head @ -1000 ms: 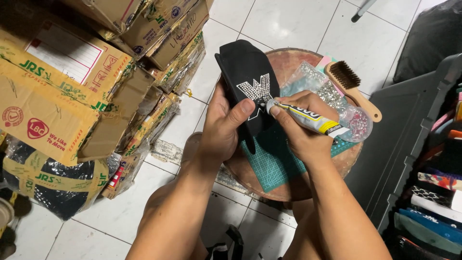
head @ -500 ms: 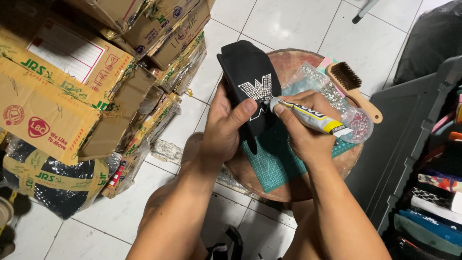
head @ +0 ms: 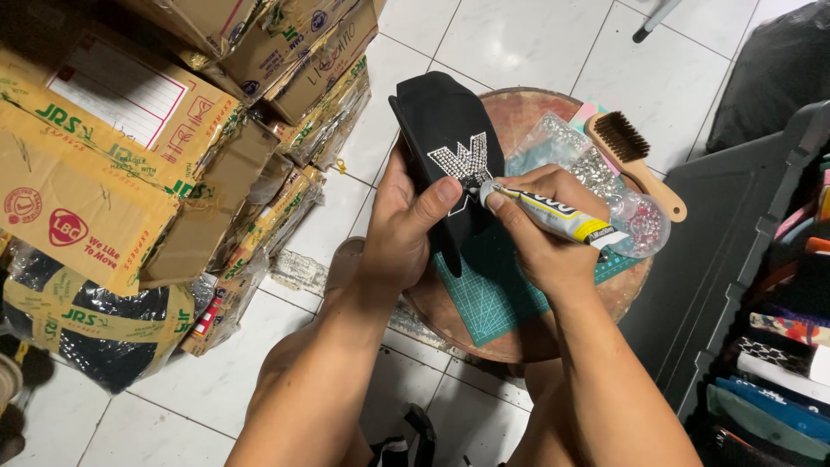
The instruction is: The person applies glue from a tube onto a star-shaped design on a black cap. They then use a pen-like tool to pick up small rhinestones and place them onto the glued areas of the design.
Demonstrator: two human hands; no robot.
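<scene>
My left hand (head: 400,227) grips a black cap (head: 439,121) from the side, thumb pressed on its front just below a rhinestone emblem (head: 458,163). My right hand (head: 540,233) holds a silver glue tube (head: 564,216) with a yellow band, its nozzle touching the emblem's lower right edge. Both hands hover over a round wooden stool top (head: 519,112) carrying a green cutting mat (head: 493,290).
Clear bags of rhinestones (head: 605,186) and a wooden-handled brush (head: 635,164) lie on the stool's right side. Stacked cardboard boxes (head: 112,147) and wrapped parcels (head: 78,324) fill the left. A dark rack of folded fabrics (head: 778,329) stands right. White tiled floor (head: 510,35) surrounds.
The cap and both hands have shifted very slightly; the glue tube's nozzle stays at the emblem's lower edge.
</scene>
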